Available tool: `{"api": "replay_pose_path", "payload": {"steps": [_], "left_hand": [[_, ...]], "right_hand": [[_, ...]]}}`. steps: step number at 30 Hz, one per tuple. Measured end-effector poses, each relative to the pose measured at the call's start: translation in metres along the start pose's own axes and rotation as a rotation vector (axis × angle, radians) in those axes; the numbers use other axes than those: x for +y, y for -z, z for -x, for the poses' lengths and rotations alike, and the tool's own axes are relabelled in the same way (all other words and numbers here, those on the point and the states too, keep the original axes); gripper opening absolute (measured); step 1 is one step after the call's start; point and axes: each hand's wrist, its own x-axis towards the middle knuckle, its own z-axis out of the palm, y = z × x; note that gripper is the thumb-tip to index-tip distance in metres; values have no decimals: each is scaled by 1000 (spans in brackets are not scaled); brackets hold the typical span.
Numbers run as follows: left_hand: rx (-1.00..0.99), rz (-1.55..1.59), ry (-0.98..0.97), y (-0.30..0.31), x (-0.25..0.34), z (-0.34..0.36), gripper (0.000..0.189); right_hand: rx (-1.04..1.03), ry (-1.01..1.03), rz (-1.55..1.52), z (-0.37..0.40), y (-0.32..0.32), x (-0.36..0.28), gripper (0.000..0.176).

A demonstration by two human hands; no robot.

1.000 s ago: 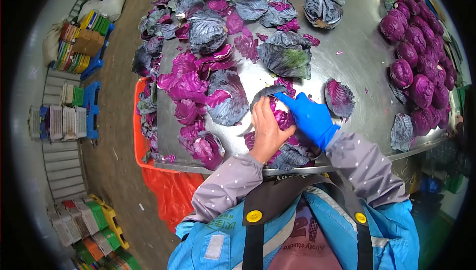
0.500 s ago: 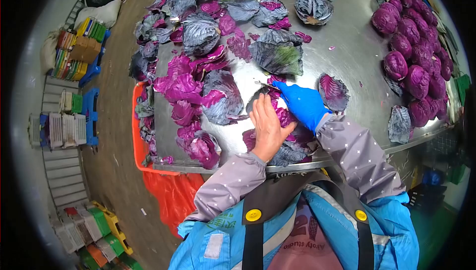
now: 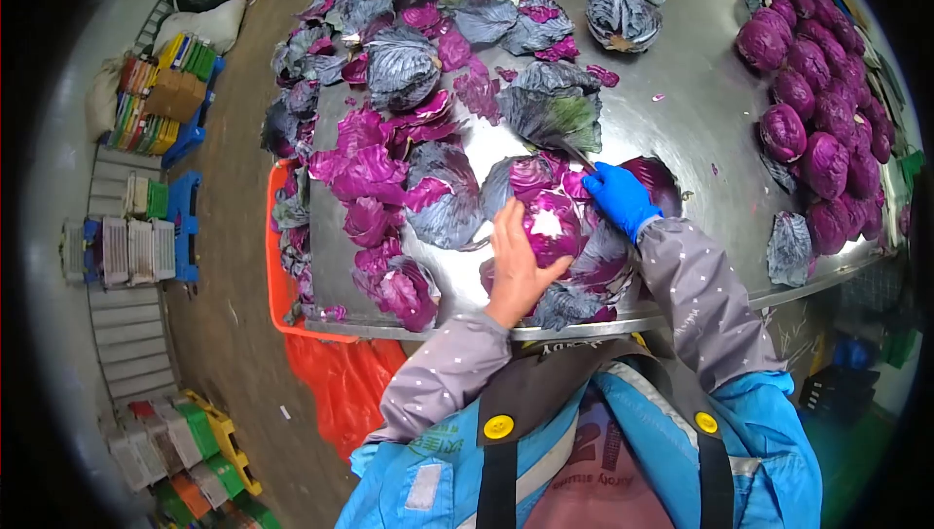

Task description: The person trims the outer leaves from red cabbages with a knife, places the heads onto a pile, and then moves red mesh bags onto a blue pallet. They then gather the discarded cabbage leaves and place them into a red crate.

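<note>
My bare left hand [image 3: 518,271] curls around a purple cabbage [image 3: 556,247], whose pale cut stem end faces up. My right hand [image 3: 619,196], in a blue glove, is closed on a knife [image 3: 578,154] with its thin blade pointing up and left. The knife is apart from the cabbage, just above and right of it. Loose purple leaves lie around the cabbage, and a dark outer leaf [image 3: 654,184] sits by the glove. Beyond the blade rests a large grey-green leaf [image 3: 551,106].
Trimmed leaves [image 3: 362,164] are heaped on the metal table [image 3: 696,130] at the left. Peeled cabbages [image 3: 827,111] pile up on the right. An untrimmed cabbage [image 3: 623,17] sits at the back. An orange crate [image 3: 277,276] of leaves stands against the left edge.
My gloved hand has drawn right with the knife, off the cabbage. The cabbage's pale stem end shows more fully now, and my left hand is lower on its side.
</note>
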Motion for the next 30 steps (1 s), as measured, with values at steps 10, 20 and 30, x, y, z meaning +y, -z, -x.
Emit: {"api": "replay_pose_path", "payload": {"steps": [10, 20, 30], "left_hand": [[16, 3, 6, -2, 1, -6, 96], [17, -111, -86, -6, 11, -4, 98], [20, -68, -80, -4, 5, -10, 96]], "right_hand": [[-198, -194, -314, 31, 39, -41, 89], [-302, -270, -549, 17, 28, -27, 75], [-259, -296, -784, 27, 39, -45, 77]]}}
